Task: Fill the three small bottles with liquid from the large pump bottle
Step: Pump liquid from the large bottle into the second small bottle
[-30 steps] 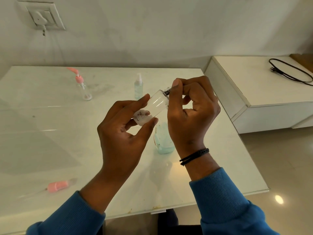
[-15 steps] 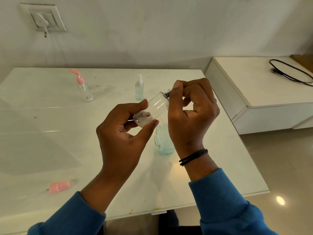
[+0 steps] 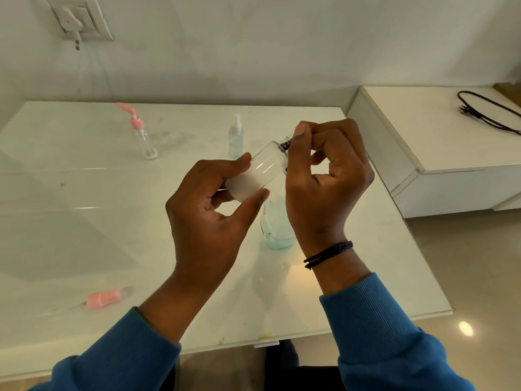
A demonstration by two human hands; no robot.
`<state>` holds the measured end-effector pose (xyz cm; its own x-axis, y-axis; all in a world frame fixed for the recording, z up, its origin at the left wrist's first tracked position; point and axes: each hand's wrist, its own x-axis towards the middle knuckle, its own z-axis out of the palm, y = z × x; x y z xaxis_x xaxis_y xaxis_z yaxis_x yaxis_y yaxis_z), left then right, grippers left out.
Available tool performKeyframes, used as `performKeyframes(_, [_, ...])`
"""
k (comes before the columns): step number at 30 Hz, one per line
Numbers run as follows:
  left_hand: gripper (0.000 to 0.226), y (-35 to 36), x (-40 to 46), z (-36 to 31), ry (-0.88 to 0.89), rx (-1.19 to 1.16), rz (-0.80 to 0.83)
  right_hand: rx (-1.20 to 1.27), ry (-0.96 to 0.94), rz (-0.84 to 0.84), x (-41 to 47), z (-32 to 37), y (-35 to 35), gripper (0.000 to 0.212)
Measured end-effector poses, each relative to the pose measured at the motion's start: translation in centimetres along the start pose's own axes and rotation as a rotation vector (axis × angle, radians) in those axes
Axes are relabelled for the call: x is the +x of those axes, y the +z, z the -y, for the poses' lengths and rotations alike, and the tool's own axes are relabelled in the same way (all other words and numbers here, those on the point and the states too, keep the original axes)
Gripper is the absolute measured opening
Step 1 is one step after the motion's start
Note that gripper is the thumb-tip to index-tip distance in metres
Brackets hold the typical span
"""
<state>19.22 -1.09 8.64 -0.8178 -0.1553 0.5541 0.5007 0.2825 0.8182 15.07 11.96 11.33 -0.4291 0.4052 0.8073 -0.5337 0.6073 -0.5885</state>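
Bottles for this job sit across the white table. At eight o'clock a pink pump cap lies on its side, off its bottle. At eleven o'clock stands a little pink-pump bottle, with a small spray bottle near twelve. In the middle, the left hand pinches a clear small bottle, tipped toward one o'clock, probably to steady it. The right hand curls round its dark top, likely twisting it. Below, the large bottle of blue liquid waits, mostly hidden.
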Motion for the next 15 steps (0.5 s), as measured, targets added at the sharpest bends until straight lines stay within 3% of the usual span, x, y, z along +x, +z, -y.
performKeyframes(15, [0.043,-0.01,0.07,-0.13,0.021,-0.011,0.016,-0.015,-0.013,0.034,0.72,0.01,-0.42,0.027])
